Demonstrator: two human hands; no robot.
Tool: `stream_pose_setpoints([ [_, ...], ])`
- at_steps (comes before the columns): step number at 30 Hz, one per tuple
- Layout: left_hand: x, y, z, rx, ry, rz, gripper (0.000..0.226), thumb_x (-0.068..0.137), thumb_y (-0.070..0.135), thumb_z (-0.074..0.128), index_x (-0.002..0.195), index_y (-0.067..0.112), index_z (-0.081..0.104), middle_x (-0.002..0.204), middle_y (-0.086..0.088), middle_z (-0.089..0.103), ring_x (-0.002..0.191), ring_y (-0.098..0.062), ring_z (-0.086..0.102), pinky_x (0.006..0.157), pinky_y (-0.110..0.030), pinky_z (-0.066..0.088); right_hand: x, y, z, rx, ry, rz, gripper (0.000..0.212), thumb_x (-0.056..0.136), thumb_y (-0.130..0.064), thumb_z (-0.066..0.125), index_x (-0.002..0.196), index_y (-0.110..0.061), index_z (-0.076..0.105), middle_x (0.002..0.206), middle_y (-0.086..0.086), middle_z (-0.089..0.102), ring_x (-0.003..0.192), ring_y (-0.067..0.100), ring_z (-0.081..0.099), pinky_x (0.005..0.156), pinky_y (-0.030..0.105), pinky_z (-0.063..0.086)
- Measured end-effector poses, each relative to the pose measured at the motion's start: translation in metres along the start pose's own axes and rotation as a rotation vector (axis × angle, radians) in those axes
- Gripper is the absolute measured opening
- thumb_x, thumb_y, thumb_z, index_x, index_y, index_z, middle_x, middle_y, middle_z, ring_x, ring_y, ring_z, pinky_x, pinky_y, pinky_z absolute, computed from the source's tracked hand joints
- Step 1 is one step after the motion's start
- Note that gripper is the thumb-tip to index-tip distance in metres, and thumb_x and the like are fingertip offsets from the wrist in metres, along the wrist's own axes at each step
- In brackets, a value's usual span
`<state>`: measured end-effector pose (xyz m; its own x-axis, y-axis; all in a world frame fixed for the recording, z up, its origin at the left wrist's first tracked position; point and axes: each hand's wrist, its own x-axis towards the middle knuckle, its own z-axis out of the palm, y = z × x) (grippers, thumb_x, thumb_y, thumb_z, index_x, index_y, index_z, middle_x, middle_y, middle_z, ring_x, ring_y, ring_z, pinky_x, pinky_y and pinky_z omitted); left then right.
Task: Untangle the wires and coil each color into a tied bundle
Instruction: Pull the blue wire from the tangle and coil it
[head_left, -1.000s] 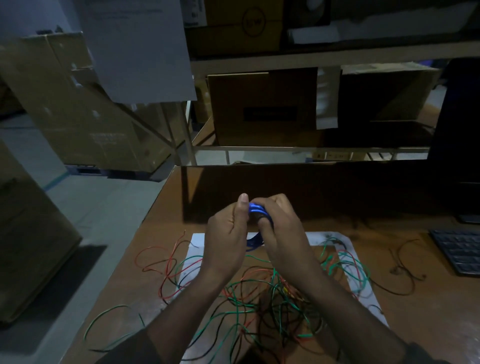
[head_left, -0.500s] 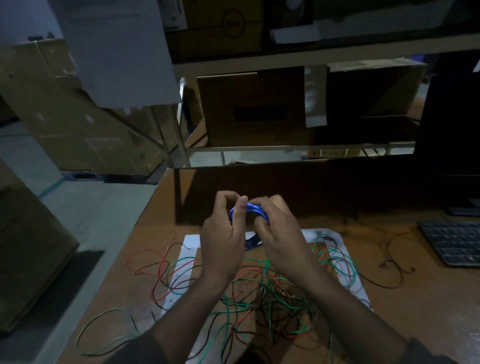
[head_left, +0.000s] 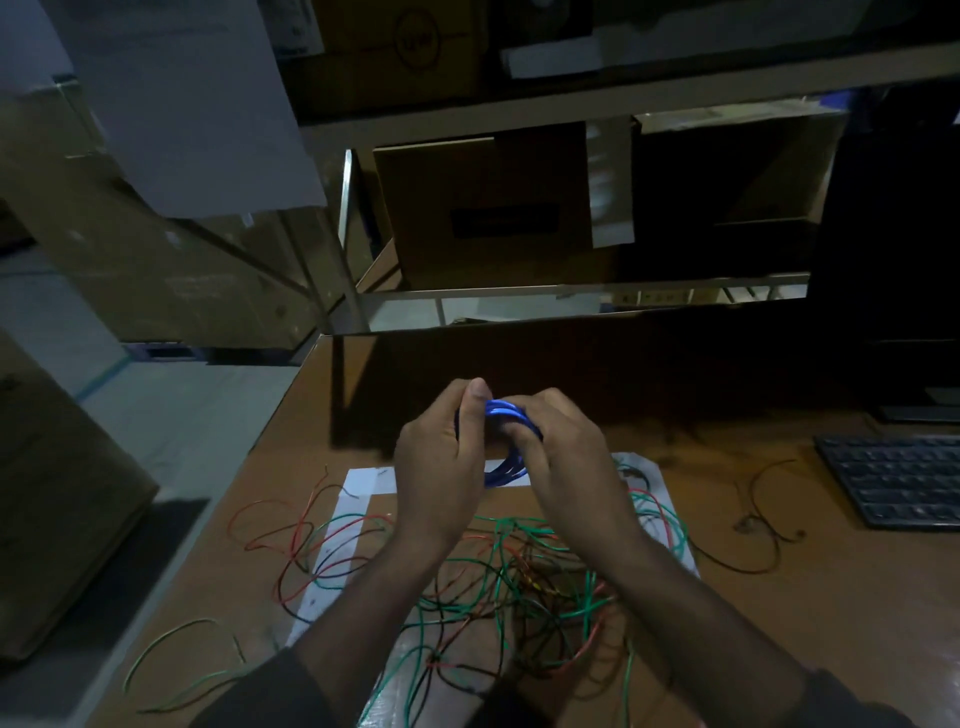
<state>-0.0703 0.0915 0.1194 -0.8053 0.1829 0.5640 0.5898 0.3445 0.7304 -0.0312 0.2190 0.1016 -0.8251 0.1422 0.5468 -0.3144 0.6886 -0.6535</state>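
Left hand: my left hand (head_left: 439, 470) is raised above the table, fingers curled round the left side of the blue wire coil (head_left: 506, 441), thumb upright against its top.
Right hand: my right hand (head_left: 566, 457) grasps the right side of the same coil, fingers wrapped over the loops, thumb tucked in toward the middle.
Blue wire coil: several loops bunched together, held in the air between both hands; top arc shows between the thumbs, bottom arc shows below them. Whether it is tied, I cannot tell.
Tangle: green, red and black wires (head_left: 519, 577) lie knotted in one loose mass on the table, under my forearms, partly over a white sheet (head_left: 363, 480).
Strays, left: red loops (head_left: 291, 540) spread out from the tangle; one green wire (head_left: 171, 649) lies apart near the table's left edge.
Strays, right: a dark wire (head_left: 763, 519) curls between the sheet and the keyboard (head_left: 898, 478).
Table: brown wooden top (head_left: 831, 597), dimly lit.
Background: metal shelf (head_left: 571, 296) with cardboard boxes (head_left: 483, 208) behind the table; more boxes on the floor at left.
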Motion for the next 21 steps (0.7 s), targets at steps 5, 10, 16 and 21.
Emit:
stream_pose_setpoints([
  [5, -0.002, -0.005, 0.015, -0.105, -0.058, -0.114, 0.042, 0.111, 0.034, 0.038, 0.079, 0.020, 0.061, 0.062, 0.007, 0.052, 0.057, -0.007, 0.049, 0.055, -0.023, 0.038, 0.000, 0.020, -0.006, 0.110, 0.010, 0.043, 0.011, 0.100, -0.023, 0.059, 0.110, -0.023, 0.056, 0.100, -0.010, 0.063, 0.091, 0.008, 0.063, 0.076, 0.036, 0.055],
  [10, -0.010, -0.007, 0.031, -0.258, -0.156, -0.385, 0.046, 0.111, 0.040, 0.036, 0.075, 0.018, 0.055, 0.054, 0.006, 0.041, 0.052, -0.010, 0.039, 0.053, -0.028, 0.033, -0.002, 0.044, -0.006, 0.135, 0.009, 0.014, 0.010, 0.102, -0.019, 0.055, 0.107, -0.023, 0.062, 0.096, -0.008, 0.062, 0.084, 0.009, 0.062, 0.072, 0.037, 0.053],
  [16, -0.024, -0.009, 0.038, -0.597, -0.213, -0.684, 0.047, 0.108, 0.047, 0.037, 0.080, 0.014, 0.055, 0.056, 0.005, 0.033, 0.054, -0.011, 0.038, 0.065, -0.032, 0.036, -0.023, 0.049, -0.005, 0.351, -0.032, 0.166, 0.029, 0.108, -0.029, 0.044, 0.127, -0.028, 0.066, 0.098, -0.010, 0.067, 0.083, 0.007, 0.065, 0.073, 0.020, 0.051],
  [21, -0.031, -0.009, 0.042, -0.785, -0.462, -0.699, 0.045, 0.099, 0.056, 0.054, 0.097, 0.011, 0.053, 0.067, 0.004, 0.036, 0.067, -0.011, 0.049, 0.075, -0.026, 0.046, -0.023, 0.064, -0.010, 0.378, -0.049, 0.271, 0.029, 0.110, -0.036, 0.037, 0.115, -0.035, 0.065, 0.088, -0.016, 0.066, 0.072, 0.016, 0.063, 0.065, 0.045, 0.055],
])
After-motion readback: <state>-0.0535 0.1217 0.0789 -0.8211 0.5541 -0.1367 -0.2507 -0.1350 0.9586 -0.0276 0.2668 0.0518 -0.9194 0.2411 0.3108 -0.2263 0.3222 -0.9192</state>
